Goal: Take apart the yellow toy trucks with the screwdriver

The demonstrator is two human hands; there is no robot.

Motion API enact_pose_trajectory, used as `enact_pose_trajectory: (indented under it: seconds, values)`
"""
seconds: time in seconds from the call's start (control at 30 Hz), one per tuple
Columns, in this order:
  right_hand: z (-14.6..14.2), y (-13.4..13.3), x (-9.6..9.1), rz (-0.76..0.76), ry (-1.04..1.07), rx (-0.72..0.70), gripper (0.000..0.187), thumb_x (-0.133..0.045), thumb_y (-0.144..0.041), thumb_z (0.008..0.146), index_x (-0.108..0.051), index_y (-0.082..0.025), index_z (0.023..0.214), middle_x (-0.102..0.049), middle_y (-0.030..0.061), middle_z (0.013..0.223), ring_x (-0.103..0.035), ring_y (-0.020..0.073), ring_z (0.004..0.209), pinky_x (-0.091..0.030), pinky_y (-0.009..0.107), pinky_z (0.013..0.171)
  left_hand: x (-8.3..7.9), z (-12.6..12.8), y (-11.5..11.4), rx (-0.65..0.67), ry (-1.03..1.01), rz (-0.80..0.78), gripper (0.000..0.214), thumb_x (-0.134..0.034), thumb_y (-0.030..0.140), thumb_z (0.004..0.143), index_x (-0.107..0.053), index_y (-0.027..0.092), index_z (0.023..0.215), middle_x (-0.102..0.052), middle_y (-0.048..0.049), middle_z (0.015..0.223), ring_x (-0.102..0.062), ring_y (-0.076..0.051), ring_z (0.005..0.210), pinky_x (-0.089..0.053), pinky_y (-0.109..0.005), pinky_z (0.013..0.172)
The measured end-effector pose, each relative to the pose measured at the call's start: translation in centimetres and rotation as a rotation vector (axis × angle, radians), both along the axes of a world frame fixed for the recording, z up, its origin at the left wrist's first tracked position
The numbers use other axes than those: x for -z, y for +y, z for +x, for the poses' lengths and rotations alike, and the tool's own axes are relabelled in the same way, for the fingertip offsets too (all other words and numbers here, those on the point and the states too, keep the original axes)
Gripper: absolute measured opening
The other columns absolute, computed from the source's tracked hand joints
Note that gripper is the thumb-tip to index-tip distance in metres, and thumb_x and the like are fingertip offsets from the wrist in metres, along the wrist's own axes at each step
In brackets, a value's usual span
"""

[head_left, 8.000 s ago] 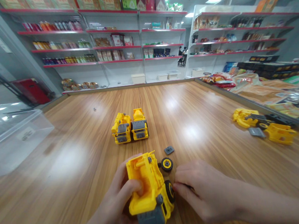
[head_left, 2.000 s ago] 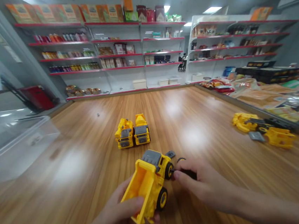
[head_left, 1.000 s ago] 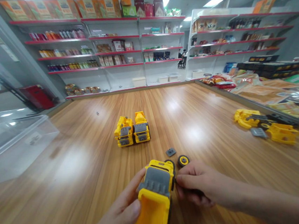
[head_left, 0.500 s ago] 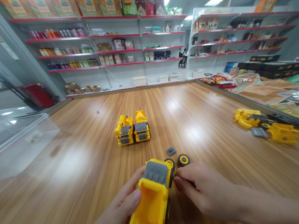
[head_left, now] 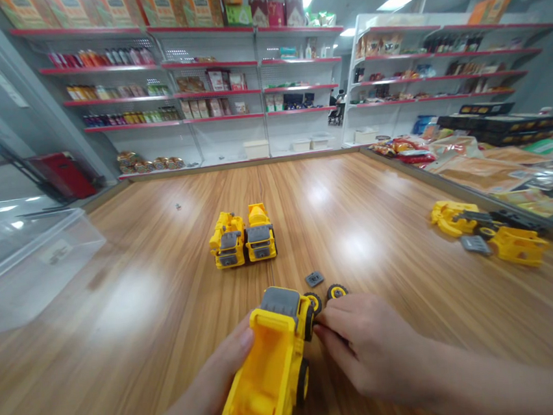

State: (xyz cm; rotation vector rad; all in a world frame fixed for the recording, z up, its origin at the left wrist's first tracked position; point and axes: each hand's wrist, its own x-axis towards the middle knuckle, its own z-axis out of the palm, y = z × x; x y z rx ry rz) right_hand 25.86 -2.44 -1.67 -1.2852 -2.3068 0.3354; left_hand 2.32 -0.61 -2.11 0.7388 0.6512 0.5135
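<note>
Near centre of desk (head_left: 143, 298), left hand (head_left: 215, 386) clamped on dump truck (head_left: 267, 365); right hand (head_left: 368, 349) grip pinched together at its front wheel (head_left: 309, 318). Visible wheels seem fitted; loose wheel (head_left: 337, 291) and grey plate (head_left: 314, 278) lie just beyond.

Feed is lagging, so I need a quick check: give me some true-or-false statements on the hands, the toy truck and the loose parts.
1. The left hand holds the yellow toy dump truck. True.
2. The right hand lies flat on the table, well clear of the truck. False: it is up against the truck's front wheel.
3. A loose wheel lies on the wooden table just beyond the right hand. True.
4. Three assembled trucks stand farther off. False: two toy trucks stand side by side.
</note>
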Motion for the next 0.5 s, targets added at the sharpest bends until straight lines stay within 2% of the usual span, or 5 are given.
enact_pose_trajectory:
  seconds: [0.13,0.2,0.27,0.33,0.5]
  values:
    - [-0.23,0.04,-0.50,-0.263,0.140,0.065,0.032,-0.043,-0.024,0.094,-0.043,-0.019,0.063,-0.047,-0.0030,0.058,-0.041,0.0103,0.053,-0.028,0.026,0.053,0.25,-0.15,0.06,0.045,0.002,0.001,0.061,-0.047,0.061,0.090,-0.051,0.018,0.134,-0.076,-0.0118,0.082,-0.071,-0.023,0.067,-0.056,-0.030,0.058]
    - [-0.23,0.08,-0.50,-0.416,0.208,0.106,0.039,-0.038,-0.026,0.097,-0.040,-0.019,0.059,-0.040,-0.0041,0.053,-0.037,0.0097,0.050,-0.026,0.025,0.049,0.12,-0.35,0.08,0.064,0.013,0.016,0.062,-0.046,0.060,0.092,-0.047,0.020,0.139,-0.077,-0.0125,0.086,-0.072,-0.023,0.066,-0.057,-0.032,0.060]
    - [-0.18,0.12,-0.43,-0.493,0.248,0.123,0.039,-0.038,-0.027,0.098,-0.041,-0.019,0.060,-0.039,-0.0041,0.054,-0.037,0.0097,0.050,-0.027,0.024,0.049,-0.10,-0.51,0.09,0.081,0.024,0.016,0.061,-0.045,0.059,0.093,-0.045,0.021,0.141,-0.077,-0.0133,0.092,-0.072,-0.023,0.068,-0.057,-0.033,0.062]
    - [-0.13,0.10,-0.45,-0.487,0.251,0.116,0.035,-0.041,-0.026,0.097,-0.045,-0.018,0.062,-0.044,-0.0034,0.057,-0.040,0.0102,0.053,-0.029,0.024,0.051,-0.28,-0.56,0.12,0.095,0.025,0.011,0.062,-0.044,0.058,0.093,-0.044,0.021,0.142,-0.077,-0.0142,0.094,-0.072,-0.023,0.070,-0.056,-0.032,0.063]
    - [-0.26,-0.13,-0.87,-0.355,0.240,0.092,0.017,-0.050,-0.021,0.091,-0.059,-0.017,0.076,-0.058,0.0001,0.069,-0.049,0.0123,0.061,-0.034,0.025,0.056,-0.30,-0.26,0.11,0.093,0.006,0.019,0.066,-0.041,0.060,0.094,-0.041,0.019,0.145,-0.076,-0.0135,0.089,-0.071,-0.023,0.069,-0.054,-0.030,0.060]
